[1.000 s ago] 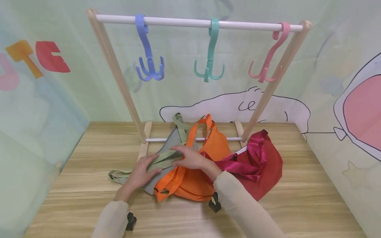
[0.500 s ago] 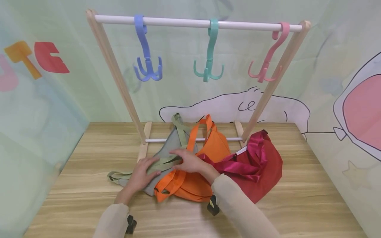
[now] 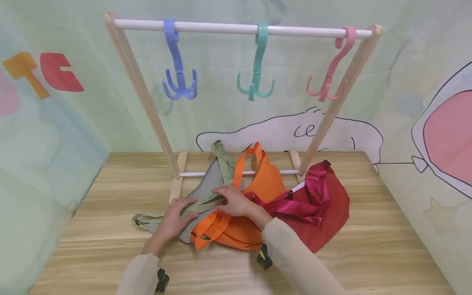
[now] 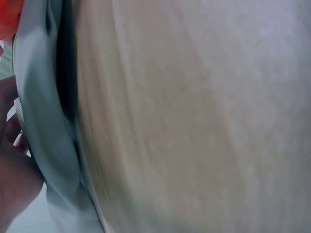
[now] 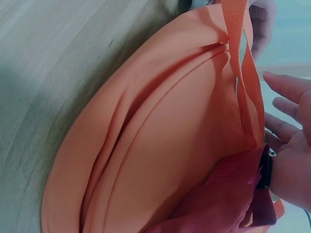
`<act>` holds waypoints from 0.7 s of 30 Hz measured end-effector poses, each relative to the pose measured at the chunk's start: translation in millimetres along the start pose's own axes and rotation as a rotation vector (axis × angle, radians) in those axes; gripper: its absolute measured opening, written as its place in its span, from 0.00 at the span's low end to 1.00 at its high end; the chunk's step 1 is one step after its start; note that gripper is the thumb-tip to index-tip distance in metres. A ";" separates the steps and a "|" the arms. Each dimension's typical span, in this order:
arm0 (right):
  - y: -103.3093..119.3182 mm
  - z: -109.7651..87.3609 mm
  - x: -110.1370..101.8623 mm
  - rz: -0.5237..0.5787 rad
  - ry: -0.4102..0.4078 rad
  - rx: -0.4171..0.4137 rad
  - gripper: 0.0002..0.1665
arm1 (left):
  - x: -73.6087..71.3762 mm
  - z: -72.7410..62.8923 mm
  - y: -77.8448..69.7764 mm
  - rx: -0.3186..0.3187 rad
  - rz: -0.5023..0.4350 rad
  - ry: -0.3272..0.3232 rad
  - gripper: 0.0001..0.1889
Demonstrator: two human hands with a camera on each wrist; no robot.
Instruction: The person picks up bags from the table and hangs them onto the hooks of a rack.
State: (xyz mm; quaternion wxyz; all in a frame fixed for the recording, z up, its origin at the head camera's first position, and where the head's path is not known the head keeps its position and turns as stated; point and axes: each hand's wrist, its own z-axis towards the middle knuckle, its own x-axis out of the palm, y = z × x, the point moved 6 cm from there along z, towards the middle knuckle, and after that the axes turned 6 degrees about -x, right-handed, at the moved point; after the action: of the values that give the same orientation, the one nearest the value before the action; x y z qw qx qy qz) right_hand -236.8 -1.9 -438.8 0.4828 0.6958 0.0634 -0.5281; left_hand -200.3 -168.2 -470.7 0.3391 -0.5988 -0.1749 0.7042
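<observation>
A grey shoulder bag (image 3: 208, 184) with a pale green strap (image 3: 223, 164) lies flat across the rack's base. My left hand (image 3: 175, 219) rests on its left part, fingers and thumb spread apart. Above the bag's middle is my right hand (image 3: 236, 201), its fingers loosely extended by the green strap; whether they touch it is hard to tell. An orange bag (image 3: 239, 235) lies partly over the grey one, beneath my right hand and wrist. To the right sits a dark red bag (image 3: 333, 209), its shiny strap (image 3: 295, 208) running over the orange bag.
A wooden rack (image 3: 144, 94) stands at the back. From its white top bar (image 3: 214, 27) hang a blue hook (image 3: 177, 61), a green hook (image 3: 258, 61) and a pink hook (image 3: 333, 65). Printed curtains enclose the wooden table (image 3: 103, 254).
The green strap between my hands has shifted slightly, and a dark gap shows by it now. Both hands stay nearly in place. The head view has moved a little.
</observation>
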 end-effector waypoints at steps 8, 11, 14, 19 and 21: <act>-1.3 -0.8 0.2 0.022 -0.015 -0.005 0.28 | 1.2 -0.6 1.8 -0.030 -0.004 0.014 0.17; -1.5 -0.6 0.4 0.029 -0.023 -0.021 0.28 | 1.5 -0.7 1.3 -0.037 -0.008 0.021 0.15; -1.3 -0.5 0.7 0.030 -0.027 -0.034 0.27 | 1.1 -1.0 0.6 -0.045 -0.020 0.027 0.14; -1.1 -0.5 1.1 0.022 -0.027 -0.021 0.26 | -1.2 -0.3 -1.2 -0.057 -0.043 0.042 0.11; -1.0 -0.3 1.2 0.017 -0.025 -0.017 0.26 | -2.8 0.6 -2.1 -0.065 -0.047 0.051 0.10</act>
State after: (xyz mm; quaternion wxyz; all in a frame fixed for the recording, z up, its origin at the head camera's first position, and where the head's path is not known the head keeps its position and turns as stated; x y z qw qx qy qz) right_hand -236.6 -1.7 -440.3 0.4938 0.6855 0.0559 -0.5321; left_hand -200.1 -168.5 -467.1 0.3402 -0.6229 -0.2027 0.6746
